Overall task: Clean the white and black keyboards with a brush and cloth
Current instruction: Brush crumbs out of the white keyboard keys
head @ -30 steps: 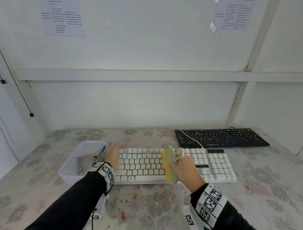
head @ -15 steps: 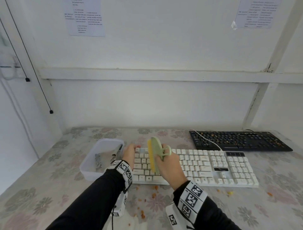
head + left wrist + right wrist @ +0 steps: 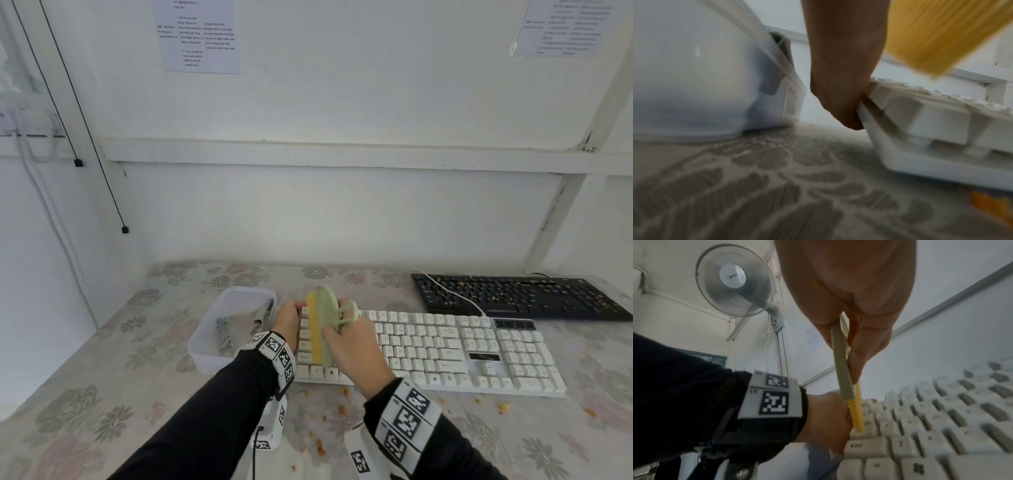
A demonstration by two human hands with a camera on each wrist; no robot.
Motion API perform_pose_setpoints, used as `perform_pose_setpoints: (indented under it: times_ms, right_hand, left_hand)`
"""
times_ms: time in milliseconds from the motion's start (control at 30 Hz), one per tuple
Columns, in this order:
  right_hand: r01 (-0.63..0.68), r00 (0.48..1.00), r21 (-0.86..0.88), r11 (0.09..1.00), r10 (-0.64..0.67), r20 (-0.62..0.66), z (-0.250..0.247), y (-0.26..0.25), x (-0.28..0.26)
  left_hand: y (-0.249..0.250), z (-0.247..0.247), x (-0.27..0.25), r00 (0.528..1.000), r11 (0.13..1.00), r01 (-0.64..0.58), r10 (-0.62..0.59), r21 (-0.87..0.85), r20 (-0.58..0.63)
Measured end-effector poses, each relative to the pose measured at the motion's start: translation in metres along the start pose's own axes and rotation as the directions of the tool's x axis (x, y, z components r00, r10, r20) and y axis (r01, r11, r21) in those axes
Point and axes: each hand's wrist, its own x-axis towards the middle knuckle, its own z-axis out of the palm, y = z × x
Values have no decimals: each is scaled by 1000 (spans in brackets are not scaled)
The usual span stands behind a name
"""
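1. Head view: we see the right hand [image 3: 356, 346] clamped on the brush [image 3: 322, 325], now at the left end of the white keyboard [image 3: 445, 346] at frame centre, having swept there from mid-board a second ago. Left hand [image 3: 287, 320] holds that end. Black keyboard [image 3: 513, 296], upper right, is crumb-strewn.
2. Left wrist: we see the hand's edge pressed against the keyboard's end; finger curl we cannot tell.
3. Right wrist: fingers [image 3: 865, 344] pinch the brush. We judge the white board nearly brushed.
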Motion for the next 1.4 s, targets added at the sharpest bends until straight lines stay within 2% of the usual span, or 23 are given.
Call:
perform_pose_setpoints:
  times_ms: [67,133,200,300,400,467,567,667,767,833,900,1067,1133,1267,1333,1400]
  right_hand:
    - [16,999,38,999,-15,-29,11,-4,6]
    - [-18,1000,42,999,18,-7,18,-4,10]
    - [-67,998,-4,998,67,23,20,-1,8]
    - [-131,985,-63,989,137,105,22,4,1]
    - [-142,973,-106,984,158,166,20,0,-3]
    - [-107,983,-101,989,120,136,19,-5,0]
    - [-40,999,-71,997,40,-3,22,-8,9]
    - [-57,998,-53,997,55,-43,29,-7,14]
    - [-140,990,-114,984,143,21,30,-1,12]
    - [-170,981,-126,977,181,76,31,3,8]
    - [-182,971,-137,974,200,131,32,5,4]
    - [-128,958,-245,961,184,221,18,-4,-6]
    - [-89,977,-226,970,130,170,12,-10,-5]
    - [-18,997,-91,996,11,-78,10,-7,11]
    - [-40,995,-74,996,33,-91,15,-4,18]
    - [-99,994,-121,988,93,-49,19,3,21]
  left_hand:
    - [0,0,-3,1000,1000,-23,23,3,5]
    - [1,1,-3,1000,1000,-20,20,2,-14]
    - [3,-1,-4,999,1000,-1,1,-7,-38]
    - [6,-2,-4,1000,999,29,-29,-39,1]
    - [6,-2,-4,999,997,24,-25,-79,-20]
    - [6,-4,-2,999,996,26,-27,-83,-20]
    - [8,-5,-7,1000,998,28,-27,-55,5]
    - [12,-4,-18,998,999,33,-30,-38,56]
    - [11,-5,-13,994,993,81,-74,-89,76]
    - [10,-4,-9,998,993,57,-57,-105,5]
    - [10,-4,-10,998,995,42,-45,-92,-34]
    - [8,-4,-8,999,994,37,-38,-103,-5]
    - [8,-4,-8,1000,995,29,-28,-93,5]
    - [8,-3,-12,998,995,39,-35,-92,52]
    - [9,-4,-13,998,995,41,-37,-86,51]
    - [7,-4,-12,998,996,39,-34,-85,59]
